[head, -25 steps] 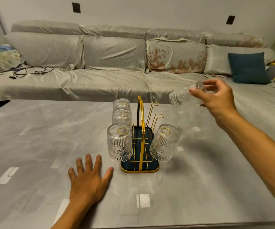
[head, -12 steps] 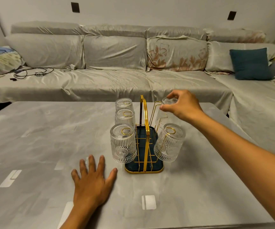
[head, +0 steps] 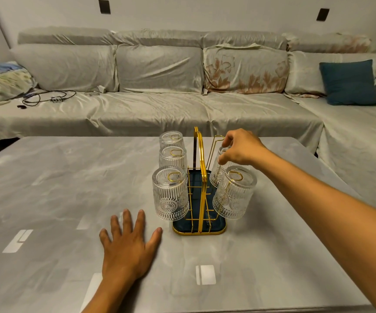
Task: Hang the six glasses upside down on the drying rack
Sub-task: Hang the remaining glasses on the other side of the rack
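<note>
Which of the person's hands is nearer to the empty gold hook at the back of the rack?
Right. The right hand is right beside the empty hook, gripping a glass. The left hand lies flat on the table, well in front.

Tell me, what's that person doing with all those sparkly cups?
A person is hanging glasses upside down on a gold drying rack on the table. Three glasses already hang on the rack's left side and one, the front right glass, on the right. The right hand holds a fifth glass by its base, on the middle right prong. The far right prong is bare. The left hand lies flat on the table. No sixth glass is in view.
</note>
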Action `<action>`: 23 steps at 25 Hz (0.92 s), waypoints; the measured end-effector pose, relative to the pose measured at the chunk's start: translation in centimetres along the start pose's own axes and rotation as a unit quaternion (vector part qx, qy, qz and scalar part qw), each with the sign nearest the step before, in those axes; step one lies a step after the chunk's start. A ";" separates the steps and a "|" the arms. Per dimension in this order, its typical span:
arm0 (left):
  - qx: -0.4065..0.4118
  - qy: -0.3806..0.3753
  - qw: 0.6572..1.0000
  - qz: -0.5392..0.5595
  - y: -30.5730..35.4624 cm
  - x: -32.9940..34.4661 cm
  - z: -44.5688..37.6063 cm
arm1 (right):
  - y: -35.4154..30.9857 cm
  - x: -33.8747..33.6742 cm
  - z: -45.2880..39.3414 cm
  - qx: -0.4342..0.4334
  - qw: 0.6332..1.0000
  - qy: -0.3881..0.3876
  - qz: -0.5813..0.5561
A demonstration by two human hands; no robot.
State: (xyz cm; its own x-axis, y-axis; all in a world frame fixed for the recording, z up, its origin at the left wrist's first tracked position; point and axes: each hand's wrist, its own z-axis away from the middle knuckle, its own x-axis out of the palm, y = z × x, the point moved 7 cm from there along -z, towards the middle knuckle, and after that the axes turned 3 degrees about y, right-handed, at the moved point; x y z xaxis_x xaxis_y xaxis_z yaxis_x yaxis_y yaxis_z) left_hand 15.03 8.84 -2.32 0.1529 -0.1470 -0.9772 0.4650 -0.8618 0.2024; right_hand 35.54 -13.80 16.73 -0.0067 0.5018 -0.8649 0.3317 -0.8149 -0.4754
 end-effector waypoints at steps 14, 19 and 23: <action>-0.003 0.004 1.000 -0.022 -0.2 0.3 -0.4 | 17.5 5.2 -0.1 0.262 0.894 0.103 -0.348; -0.003 -0.001 1.000 -0.017 -0.3 0.5 -0.4 | 16.5 10.2 -1.7 0.188 0.869 0.077 -0.450; -0.005 -0.002 1.000 -0.018 -0.5 0.8 -0.4 | 15.9 10.6 -2.9 0.225 0.848 0.070 -0.474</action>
State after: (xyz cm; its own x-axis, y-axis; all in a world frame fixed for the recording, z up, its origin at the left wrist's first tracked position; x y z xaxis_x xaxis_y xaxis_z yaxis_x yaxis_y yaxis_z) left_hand 15.33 9.34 -3.20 0.1326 -0.1177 -0.9842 0.4797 -0.8613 0.1676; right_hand 43.46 -20.62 0.47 0.0537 0.9975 -0.0461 -0.1534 -0.0374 -0.9875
